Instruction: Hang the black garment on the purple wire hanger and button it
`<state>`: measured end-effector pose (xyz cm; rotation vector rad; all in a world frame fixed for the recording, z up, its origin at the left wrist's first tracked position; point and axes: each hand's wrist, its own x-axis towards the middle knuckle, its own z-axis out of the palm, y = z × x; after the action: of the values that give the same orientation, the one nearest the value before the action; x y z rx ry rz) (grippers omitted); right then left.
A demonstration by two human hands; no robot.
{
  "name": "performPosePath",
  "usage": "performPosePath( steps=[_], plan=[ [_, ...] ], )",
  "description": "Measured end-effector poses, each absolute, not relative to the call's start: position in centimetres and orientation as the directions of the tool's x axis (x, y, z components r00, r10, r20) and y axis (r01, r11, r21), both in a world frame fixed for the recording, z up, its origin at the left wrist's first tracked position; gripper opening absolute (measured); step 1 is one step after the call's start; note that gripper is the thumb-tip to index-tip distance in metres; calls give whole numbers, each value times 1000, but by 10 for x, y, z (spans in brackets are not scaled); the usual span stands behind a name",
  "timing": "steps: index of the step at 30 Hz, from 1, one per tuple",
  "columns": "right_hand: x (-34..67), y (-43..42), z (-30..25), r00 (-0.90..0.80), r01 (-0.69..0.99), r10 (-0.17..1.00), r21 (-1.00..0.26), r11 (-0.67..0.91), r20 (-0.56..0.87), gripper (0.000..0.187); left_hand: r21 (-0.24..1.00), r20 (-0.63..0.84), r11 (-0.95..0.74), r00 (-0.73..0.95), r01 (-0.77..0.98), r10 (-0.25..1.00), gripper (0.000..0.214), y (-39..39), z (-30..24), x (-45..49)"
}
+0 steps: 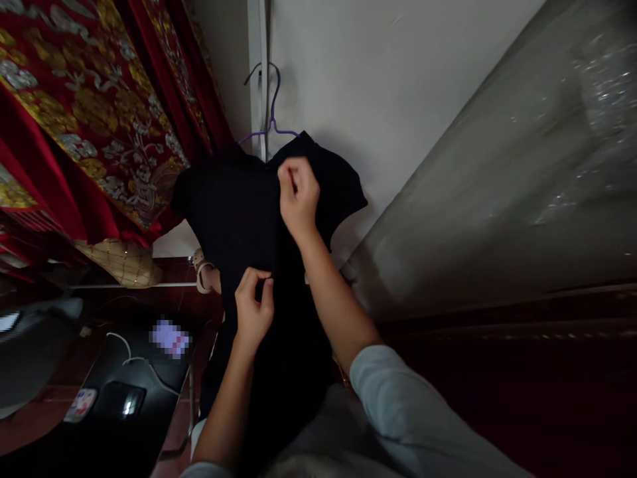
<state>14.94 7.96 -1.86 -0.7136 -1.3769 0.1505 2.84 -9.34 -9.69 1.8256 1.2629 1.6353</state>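
A black short-sleeved garment [229, 206] hangs in front of me on a purple hanger [273, 109], whose hook is caught on a pale vertical strip of the wall. My right hand [301, 199] is closed near the garment's neckline, thumb and fingers pinching the dark cloth of its front edge. Lower down, my left hand [253, 305] pinches the same front edge between thumb and fingertips. Both hands lie over the cloth, the right one higher. Folds and fastenings are too dark to make out.
Red cloth with gold and silver embroidery [99, 99] hangs at the left. Below it, a dark table [144, 425] holds a phone [170, 338], a black device [119, 399] and a white cable [149, 368]. Grey plastic sheeting [497, 199] slants along the right. A beige clog [202, 271] shows behind the garment.
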Motion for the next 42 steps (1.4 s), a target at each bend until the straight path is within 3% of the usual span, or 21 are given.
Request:
performPosePath(
  steps=[3, 7, 13, 19, 22, 28, 31, 33, 36, 42],
  plan=[
    [157, 123, 17, 162, 352, 466, -492, 796, 870, 50, 740, 574, -541, 44, 398, 818, 10, -89, -96, 27],
    [160, 109, 25, 133, 379, 411, -429, 819, 902, 48, 664, 585, -620, 226, 418, 779, 7, -69, -63, 11],
    [162, 72, 24, 38, 419, 390, -369, 830, 920, 49, 535, 796, -784, 122, 316, 592, 26, 16, 37, 5],
    [178, 79, 29, -140, 528, 396, -270, 806, 908, 55, 742, 633, -644, 124, 185, 764, 23, 77, 56, 13],
    [187, 90, 16, -195, 555, 358, -198, 808, 913, 49, 770, 603, -617, 131, 159, 787, 27, 71, 45, 15],
    [188, 98, -43, -417, 572, 451, -157, 805, 789, 38, 619, 755, -704, -16, 349, 656, 35, 84, 80, -1],
    [187, 85, -75, -512, 545, 528, -219, 809, 678, 36, 553, 814, -672, -146, 493, 563, 37, 119, 95, -47],
    [187, 75, -87, -500, 533, 555, -269, 802, 664, 37, 605, 779, -565, -272, 561, 565, 25, 139, 84, -84],
    [189, 65, -88, -455, 497, 557, -320, 806, 695, 36, 750, 614, -380, -357, 541, 704, 41, 145, 36, -122],
    [191, 58, -74, -455, 402, 491, -321, 857, 743, 25, 730, 460, -441, 101, 522, 882, 38, 99, -52, -129]
  ],
)
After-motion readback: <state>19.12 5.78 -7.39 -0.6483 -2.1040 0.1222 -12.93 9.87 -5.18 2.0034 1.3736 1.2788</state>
